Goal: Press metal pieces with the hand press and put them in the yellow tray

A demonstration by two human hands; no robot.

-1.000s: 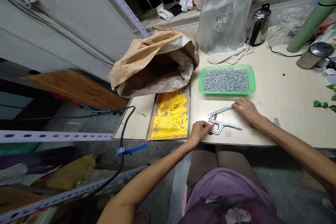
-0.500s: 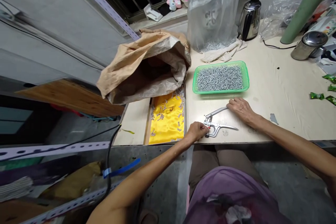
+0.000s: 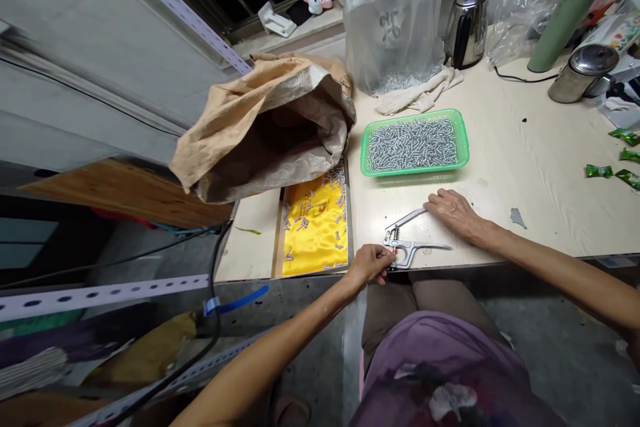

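Note:
Silver press pliers [image 3: 407, 245] lie near the front edge of the pale table [image 3: 525, 167], handles spread apart. My left hand [image 3: 369, 262] is curled at the pliers' jaw end, fingertips pinched there; whatever small part it holds is too small to make out. My right hand [image 3: 453, 211] rests flat on the upper handle. Behind them stands a green tray [image 3: 414, 145] heaped with small silver metal parts. A yellow cloth [image 3: 314, 227] in a shallow box to the left carries several scattered metal parts.
A crumpled brown sack [image 3: 270, 123] lies open at the left. A clear plastic bag [image 3: 395, 13] of metal parts, a kettle [image 3: 467, 13], a steel pot [image 3: 583, 73] and a green roll [image 3: 570, 7] stand at the back. Green candy wrappers [image 3: 613, 170] lie at the right.
The view has shifted, so everything sits further left and lower. Both hands stay on the pliers; my left hand has closed a little tighter at the jaws.

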